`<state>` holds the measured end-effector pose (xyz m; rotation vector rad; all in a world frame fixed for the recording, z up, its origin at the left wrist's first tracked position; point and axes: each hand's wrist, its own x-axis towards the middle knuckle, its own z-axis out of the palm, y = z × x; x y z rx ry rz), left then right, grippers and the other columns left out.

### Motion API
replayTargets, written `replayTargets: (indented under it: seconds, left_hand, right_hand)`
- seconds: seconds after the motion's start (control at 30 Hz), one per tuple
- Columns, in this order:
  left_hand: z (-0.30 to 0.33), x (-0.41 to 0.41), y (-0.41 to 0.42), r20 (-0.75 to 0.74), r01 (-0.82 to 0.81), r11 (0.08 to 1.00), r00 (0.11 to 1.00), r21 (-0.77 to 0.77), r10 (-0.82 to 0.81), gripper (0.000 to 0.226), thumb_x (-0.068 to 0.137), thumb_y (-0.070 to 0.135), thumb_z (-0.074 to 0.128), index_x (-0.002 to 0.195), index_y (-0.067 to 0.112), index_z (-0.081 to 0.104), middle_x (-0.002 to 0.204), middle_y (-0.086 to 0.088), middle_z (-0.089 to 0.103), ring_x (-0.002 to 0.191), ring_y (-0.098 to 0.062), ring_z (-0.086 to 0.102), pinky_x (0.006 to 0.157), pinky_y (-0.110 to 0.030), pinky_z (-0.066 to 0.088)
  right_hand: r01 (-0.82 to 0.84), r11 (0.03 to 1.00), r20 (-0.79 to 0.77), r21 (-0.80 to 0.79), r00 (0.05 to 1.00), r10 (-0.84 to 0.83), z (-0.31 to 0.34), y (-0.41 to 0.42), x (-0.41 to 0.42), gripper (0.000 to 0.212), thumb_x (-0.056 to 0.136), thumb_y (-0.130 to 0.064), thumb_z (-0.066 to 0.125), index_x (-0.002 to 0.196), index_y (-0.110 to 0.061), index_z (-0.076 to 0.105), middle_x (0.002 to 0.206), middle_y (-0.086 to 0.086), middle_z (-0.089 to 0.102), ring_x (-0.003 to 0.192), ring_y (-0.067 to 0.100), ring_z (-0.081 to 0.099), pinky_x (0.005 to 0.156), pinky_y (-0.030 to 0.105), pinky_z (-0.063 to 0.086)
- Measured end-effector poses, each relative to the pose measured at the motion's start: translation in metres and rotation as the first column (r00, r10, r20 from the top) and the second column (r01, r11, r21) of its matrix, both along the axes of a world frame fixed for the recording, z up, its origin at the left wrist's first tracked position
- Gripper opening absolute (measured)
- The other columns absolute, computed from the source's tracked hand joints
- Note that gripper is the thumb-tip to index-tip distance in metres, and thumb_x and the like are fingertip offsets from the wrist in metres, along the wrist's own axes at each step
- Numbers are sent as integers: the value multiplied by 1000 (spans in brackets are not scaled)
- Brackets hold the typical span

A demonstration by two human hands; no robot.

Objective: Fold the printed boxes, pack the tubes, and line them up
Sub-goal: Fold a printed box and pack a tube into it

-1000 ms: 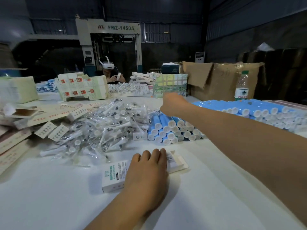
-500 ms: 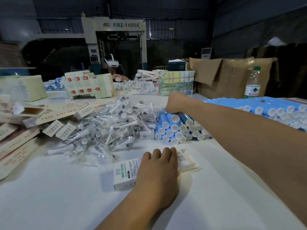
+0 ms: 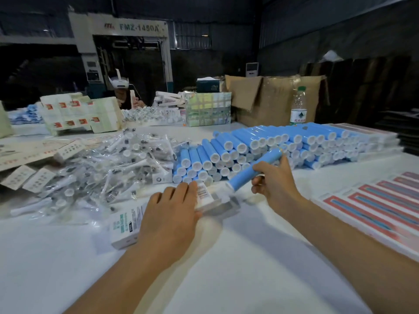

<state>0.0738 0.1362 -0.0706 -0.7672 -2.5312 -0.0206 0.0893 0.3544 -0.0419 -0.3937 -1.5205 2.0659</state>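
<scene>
Head view shows the packing step in hand: I read the right hand as closed round one blue tube, its white lower end at the open mouth of the printed box. The left hand lies flat on that box, fingers straight, pressing it to the desk; this grip encloses nothing. The box rests near the front of the desk, just in front of the stacked blue tubes. In my judgement the next move calls for lining the tube up with the box's long axis and sliding it in while the left hand keeps the box from shifting; the end flap then needs closing. Legible writing: "FMZ-1450A" on the machine at the back. The box carries green lettering and a barcode, too blurred to read. The water bottle bears a green-marked label, also unreadable.
</scene>
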Motion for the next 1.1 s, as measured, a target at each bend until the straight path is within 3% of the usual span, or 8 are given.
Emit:
replayTargets:
  seconds: [0.27,0.47,0.57,0.73,0.8,0.9,1.0,1.1]
  left_hand:
    - [2,7,3,-43,-48,998,998,27,49,61,98,47,25,150,21,5,148,6,24,128,-18,30,99,-31,25]
    - [1,11,9,-47,-10,999,999,35,12,63,96,46,33,150,19,13,147,4,29,124,-20,35,95,-33,26]
    - [1,12,7,-43,-4,999,999,45,6,64,96,45,36,150,18,16,146,3,31,124,-21,37,95,-34,27]
    - [-1,12,5,-58,0,999,998,41,2,64,98,47,32,151,19,9,148,4,26,128,-20,31,98,-33,24]
    - [-2,12,6,-60,-2,999,998,34,4,64,98,46,30,151,18,8,148,3,25,128,-20,31,98,-33,23]
    - [-2,13,6,-59,-4,1000,998,30,6,64,98,46,30,151,17,8,148,2,25,127,-22,31,98,-34,22]
    - [-4,13,6,-56,5,1000,998,15,-5,64,98,45,30,150,17,6,147,2,24,127,-22,29,98,-34,22]
    - [-4,12,4,-59,2,1000,998,14,-1,63,99,45,29,149,17,5,147,1,24,127,-23,30,99,-35,23]
  right_hand:
    - [39,998,-151,-45,987,-46,-5,-12,8,78,85,2,58,146,-29,19,74,11,60,41,14,53,43,26,49]
    - [-67,996,-118,56,990,73,-14,-30,14,77,92,-9,57,150,-32,12,54,-3,63,42,16,54,42,28,48]
    - [-54,997,-118,61,991,61,-13,-31,13,63,95,-15,53,148,-29,21,65,1,61,42,15,54,42,28,47]
    - [43,998,-108,47,993,-38,-15,-23,12,69,88,-4,61,142,-29,27,73,4,62,44,11,53,46,27,50]
    - [38,996,-113,79,993,-29,-19,-24,13,55,87,-6,63,131,-27,38,67,0,65,45,11,53,45,27,48]
    - [27,976,-60,216,998,-15,-22,-30,15,5,91,-19,60,92,-20,65,66,1,64,44,9,49,41,26,41]
    - [-45,953,30,301,999,38,-27,-37,15,47,97,-37,49,57,-20,69,60,-1,65,44,7,45,39,24,34]
    - [-62,953,89,295,995,37,-26,-35,16,53,97,-43,46,57,-18,69,49,0,54,39,9,41,36,20,31]
